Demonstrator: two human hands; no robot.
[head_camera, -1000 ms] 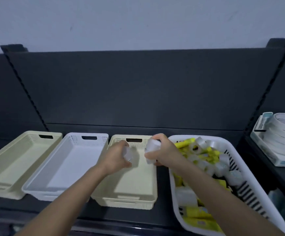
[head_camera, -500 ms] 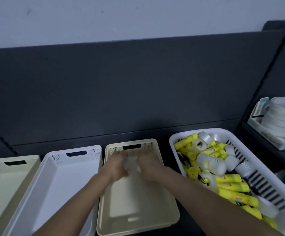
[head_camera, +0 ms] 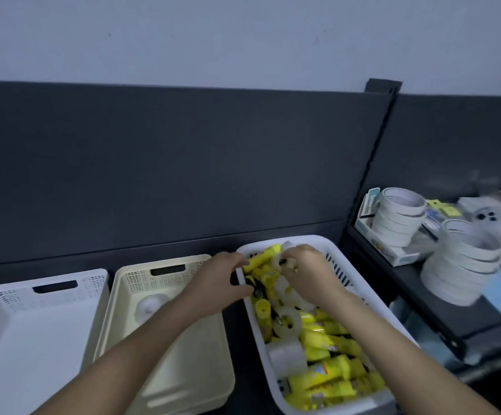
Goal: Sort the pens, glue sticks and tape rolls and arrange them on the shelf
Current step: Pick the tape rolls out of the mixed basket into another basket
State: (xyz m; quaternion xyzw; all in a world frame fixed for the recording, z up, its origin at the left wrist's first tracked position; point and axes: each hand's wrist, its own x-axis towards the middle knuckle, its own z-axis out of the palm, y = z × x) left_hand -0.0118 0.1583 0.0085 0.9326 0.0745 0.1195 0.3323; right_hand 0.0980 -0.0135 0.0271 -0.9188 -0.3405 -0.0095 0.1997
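Slotted white basket (head_camera: 315, 238), right on the shelf: mixed load of yellow glue sticks (head_camera: 330, 369), clear tape rolls (head_camera: 288, 320) and dark pens (head_camera: 256, 287), the pens blurred.

Cream basket (head_camera: 201, 369), just left of it: one pale roll (head_camera: 149, 305) at its far end, probably tape.

White basket (head_camera: 34, 339), far left.

Right hand (head_camera: 306, 271) is inside the slotted basket at its far end, fingers curled round a held roll (head_camera: 285, 262).

Left hand (head_camera: 216, 283) is at that basket's left rim, fingers bent; cannot tell if it grips anything.

Side shelf, right: stacks of white tape (head_camera: 399, 217).
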